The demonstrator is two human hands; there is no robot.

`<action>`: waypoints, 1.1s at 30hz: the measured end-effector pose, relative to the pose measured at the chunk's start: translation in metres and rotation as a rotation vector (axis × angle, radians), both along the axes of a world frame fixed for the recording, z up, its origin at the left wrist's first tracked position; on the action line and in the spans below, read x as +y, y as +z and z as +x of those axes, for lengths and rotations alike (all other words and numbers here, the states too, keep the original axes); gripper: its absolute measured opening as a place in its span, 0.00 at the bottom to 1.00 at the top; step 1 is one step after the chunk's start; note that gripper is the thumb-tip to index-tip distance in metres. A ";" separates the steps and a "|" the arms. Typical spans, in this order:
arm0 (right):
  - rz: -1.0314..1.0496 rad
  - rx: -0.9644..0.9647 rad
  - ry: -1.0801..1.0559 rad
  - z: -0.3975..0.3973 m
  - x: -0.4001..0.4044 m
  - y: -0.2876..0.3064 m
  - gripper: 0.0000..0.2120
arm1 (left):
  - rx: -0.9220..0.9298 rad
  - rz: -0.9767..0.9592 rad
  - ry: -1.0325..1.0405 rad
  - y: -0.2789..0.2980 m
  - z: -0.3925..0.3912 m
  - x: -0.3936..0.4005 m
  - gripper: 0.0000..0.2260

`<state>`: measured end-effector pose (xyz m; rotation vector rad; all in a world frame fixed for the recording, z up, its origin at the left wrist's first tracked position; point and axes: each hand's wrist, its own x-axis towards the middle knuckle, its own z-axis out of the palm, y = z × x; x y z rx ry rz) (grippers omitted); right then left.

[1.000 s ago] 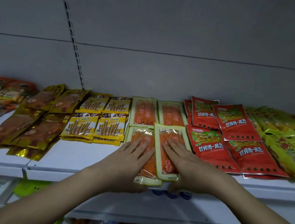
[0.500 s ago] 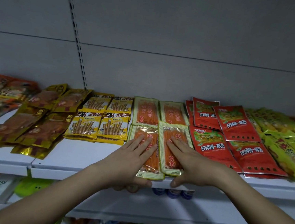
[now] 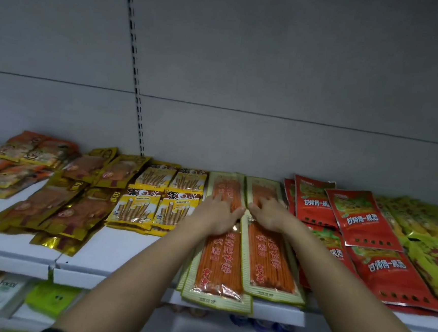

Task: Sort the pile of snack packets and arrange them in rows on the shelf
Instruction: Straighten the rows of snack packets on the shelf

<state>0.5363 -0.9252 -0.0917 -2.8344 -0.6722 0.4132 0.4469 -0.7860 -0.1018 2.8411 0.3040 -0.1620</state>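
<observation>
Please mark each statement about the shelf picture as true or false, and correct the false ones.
1. Both hands lie flat on the orange stick packets. True: left hand and right hand press the orange stick packets.
2. The red packets lie left of the orange ones. False: the red packets lie to their right.
3. The front orange packets overhang the shelf edge. True: they pass the shelf edge.
4. The right hand holds a yellow packet. False: it holds nothing, fingers straight.
</observation>
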 end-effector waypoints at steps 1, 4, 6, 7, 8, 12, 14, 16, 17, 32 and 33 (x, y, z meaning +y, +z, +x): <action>0.008 0.001 -0.009 0.000 0.002 -0.001 0.31 | 0.003 0.007 0.009 0.000 0.000 0.000 0.32; 0.094 -0.077 0.005 -0.010 -0.006 0.004 0.30 | -0.071 0.051 -0.007 0.008 -0.017 0.001 0.31; 0.154 -0.135 0.053 -0.021 -0.017 0.006 0.30 | -0.145 0.030 -0.055 0.013 -0.044 -0.006 0.31; 0.164 -0.144 0.088 -0.028 -0.022 0.005 0.29 | -0.159 0.020 -0.090 0.013 -0.059 -0.012 0.30; 0.167 -0.144 0.122 -0.035 -0.025 0.004 0.29 | -0.152 0.027 -0.128 0.012 -0.072 -0.017 0.30; 0.155 -0.106 0.164 -0.049 -0.026 -0.011 0.28 | -0.095 0.090 -0.178 -0.007 -0.085 -0.022 0.28; 0.138 -0.101 0.156 -0.053 -0.025 -0.017 0.28 | -0.140 0.080 -0.161 -0.013 -0.082 -0.020 0.27; 0.120 -0.131 0.160 -0.056 -0.024 -0.019 0.26 | -0.160 0.084 -0.164 -0.017 -0.081 -0.020 0.27; 0.127 -0.145 0.158 -0.057 -0.024 -0.020 0.26 | -0.161 0.083 -0.166 -0.019 -0.080 -0.020 0.28; 0.414 -0.317 0.037 -0.044 -0.095 0.027 0.22 | -0.337 -0.015 -0.238 0.026 -0.063 -0.043 0.25; 0.391 -0.309 0.019 -0.033 -0.112 0.031 0.21 | -0.331 -0.015 -0.270 0.032 -0.053 -0.053 0.25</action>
